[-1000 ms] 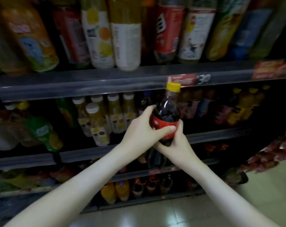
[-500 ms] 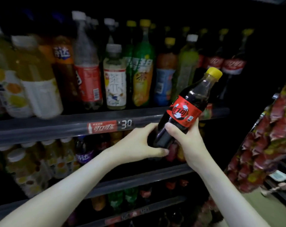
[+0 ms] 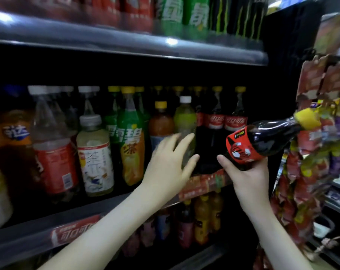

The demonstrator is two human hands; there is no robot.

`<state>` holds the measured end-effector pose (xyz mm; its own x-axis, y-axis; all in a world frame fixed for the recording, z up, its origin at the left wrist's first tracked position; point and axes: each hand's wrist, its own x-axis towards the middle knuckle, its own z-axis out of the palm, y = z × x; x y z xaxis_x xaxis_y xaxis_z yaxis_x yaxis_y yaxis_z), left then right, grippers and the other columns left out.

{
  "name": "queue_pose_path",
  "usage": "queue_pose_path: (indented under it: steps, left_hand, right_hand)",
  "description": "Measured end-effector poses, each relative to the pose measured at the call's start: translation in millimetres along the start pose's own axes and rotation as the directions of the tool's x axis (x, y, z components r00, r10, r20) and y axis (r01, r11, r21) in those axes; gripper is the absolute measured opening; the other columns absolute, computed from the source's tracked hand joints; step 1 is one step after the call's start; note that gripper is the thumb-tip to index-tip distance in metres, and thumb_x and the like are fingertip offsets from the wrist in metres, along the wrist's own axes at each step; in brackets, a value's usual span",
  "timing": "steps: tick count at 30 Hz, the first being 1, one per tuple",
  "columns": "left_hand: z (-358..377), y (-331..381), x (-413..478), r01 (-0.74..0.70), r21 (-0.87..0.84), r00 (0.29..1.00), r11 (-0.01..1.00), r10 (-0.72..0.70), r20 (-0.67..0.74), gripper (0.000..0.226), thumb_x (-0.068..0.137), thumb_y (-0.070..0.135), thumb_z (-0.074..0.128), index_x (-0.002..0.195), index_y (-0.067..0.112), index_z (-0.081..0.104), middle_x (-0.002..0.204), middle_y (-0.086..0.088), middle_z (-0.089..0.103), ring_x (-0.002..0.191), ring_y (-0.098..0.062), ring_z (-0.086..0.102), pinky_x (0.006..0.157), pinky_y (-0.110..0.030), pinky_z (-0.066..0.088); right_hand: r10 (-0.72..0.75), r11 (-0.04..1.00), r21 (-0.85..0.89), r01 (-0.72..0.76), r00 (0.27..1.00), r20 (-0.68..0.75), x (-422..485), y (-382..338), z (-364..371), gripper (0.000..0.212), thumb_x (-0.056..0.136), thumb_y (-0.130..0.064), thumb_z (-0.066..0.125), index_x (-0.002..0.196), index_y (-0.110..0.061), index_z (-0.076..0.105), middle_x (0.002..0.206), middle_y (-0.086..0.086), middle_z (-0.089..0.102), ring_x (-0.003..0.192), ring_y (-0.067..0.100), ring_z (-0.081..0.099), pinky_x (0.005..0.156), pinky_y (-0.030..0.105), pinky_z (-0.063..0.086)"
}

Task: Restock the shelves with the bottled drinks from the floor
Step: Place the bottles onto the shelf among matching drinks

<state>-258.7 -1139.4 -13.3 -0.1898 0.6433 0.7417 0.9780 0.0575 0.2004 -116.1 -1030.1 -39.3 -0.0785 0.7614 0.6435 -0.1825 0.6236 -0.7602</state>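
My right hand point(image 3: 245, 172) grips cola bottle point(image 3: 262, 139) by base, yellow cap tilted right. My left hand point(image 3: 169, 162) empty, fingers spread, before pale green bottle point(image 3: 184, 121) on shelf point(image 3: 114, 203).

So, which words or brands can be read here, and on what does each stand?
"雪碧" and "茶": green bottle.
"茶π": pale tea bottle.
"可口可乐": shelf-edge strip, also large cola bottles.
"达": orange bottle.
Label of held cola bottle and top-shelf cans: too blurred to read.
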Motion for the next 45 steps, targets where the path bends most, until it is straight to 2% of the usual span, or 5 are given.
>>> queue_pose_path:
  steps: [8, 13, 26, 31, 45]
  left_hand:
    - [37, -6, 71, 0.07, 0.481, 0.981, 0.874, 0.027, -0.192, 0.084, 0.077, 0.047, 0.068, 0.148, 0.018, 0.033, 0.145, -0.027, 0.039, 0.142, -0.037, 0.011, 0.108, -0.057, -0.019]
    - [50, -13, 84, 0.107, 0.573, 0.985, 0.812, -0.007, -0.175, 0.093, 0.076, 0.056, 0.064, 0.151, 0.018, 0.025, 0.144, -0.026, 0.041, 0.14, -0.036, 0.016, 0.108, -0.058, -0.021]
    - [46, -13, 72, 0.051, 0.345, 0.953, 0.937, 0.058, -0.298, 0.083, 0.07, 0.036, 0.079, 0.14, 0.022, 0.035, 0.123, -0.025, 0.05, 0.125, -0.036, 0.037, 0.112, -0.053, 0.009]
    - [43, 0, 53, -0.076, 0.114, 0.95, 0.991, 0.106, -0.295, 0.079, 0.078, 0.02, 0.077, 0.141, 0.024, 0.031, 0.137, -0.017, 0.03, 0.124, -0.041, 0.041, 0.093, -0.05, 0.05]
    - [20, -13, 6, -0.173, -0.128, 0.85, 0.977, 0.083, -0.52, 0.065, 0.079, 0.017, 0.079, 0.13, 0.018, 0.038, 0.135, -0.017, 0.037, 0.133, -0.003, 0.033, 0.107, -0.021, 0.035]
  right_hand:
    - [0.018, 0.999, -0.048, -0.017, 1.0, 0.009, 56, 30, 12, 0.068, 0.068, -0.016, 0.086, 0.125, -0.014, 0.049, 0.103, -0.022, 0.058, 0.088, -0.02, 0.055, 0.078, -0.002, 0.038]
    - [0.028, 0.985, -0.172, -0.007, 0.993, 0.115, 77, 34, 30, 0.075, 0.068, -0.027, 0.086, 0.13, -0.02, 0.044, 0.112, -0.009, 0.06, 0.104, 0.009, 0.058, 0.08, 0.011, 0.045]
    - [-0.007, 0.843, -0.504, 0.191, 0.939, 0.345, 80, 51, 53, 0.09, 0.085, -0.035, 0.07, 0.152, -0.011, 0.016, 0.14, 0.012, 0.034, 0.132, 0.03, 0.032, 0.1, 0.039, 0.039]
    - [0.034, 0.881, -0.45, 0.142, 0.932, 0.361, 80, 52, 48, 0.088, 0.086, -0.034, 0.069, 0.152, -0.013, 0.016, 0.135, 0.012, 0.04, 0.13, 0.031, 0.038, 0.1, 0.041, 0.043]
    - [0.155, 0.888, -0.458, 0.051, 0.903, 0.401, 67, 58, 47, 0.096, 0.083, -0.031, 0.073, 0.152, -0.018, 0.008, 0.143, 0.012, 0.044, 0.125, 0.034, 0.051, 0.094, 0.043, 0.049]
